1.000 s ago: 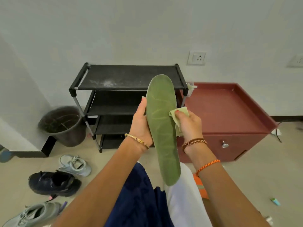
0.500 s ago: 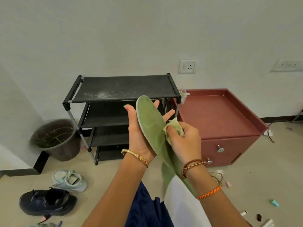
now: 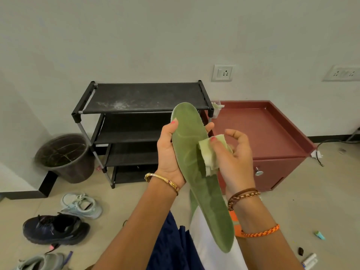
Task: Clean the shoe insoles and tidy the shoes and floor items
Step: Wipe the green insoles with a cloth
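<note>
Two hands work in front of the black shoe rack (image 3: 140, 98), which I take as my landmark. My left hand (image 3: 171, 152) has its grip clamped on the green insole (image 3: 196, 172), thumb on one edge and fingertips showing past the far edge, holding it up in front of the rack's right end with the toe rising to about the level of the top shelf and the heel slanting down over my lap. My right hand (image 3: 233, 158) has its grip pinched on a pale green cloth (image 3: 211, 154), thumb pressing the cloth against the insole's face near its middle, while the other fingers curl loosely behind. I can see a second green edge just behind the insole's lower half, but I cannot tell what it is. Right of the rack, touching or nearly so, stands a red cabinet (image 3: 272, 152) with a raised rim and a metal knob. Left of the rack sits a dark round bin (image 3: 66, 158). On the floor in front of the rack's left side lie a pale mint sneaker (image 3: 81, 205), a black sneaker (image 3: 56, 228) nearer to me, and a grey sneaker (image 3: 39, 262) at the frame's bottom edge. Small bits of litter lie on the floor in front of the cabinet, far right of the rack.
</note>
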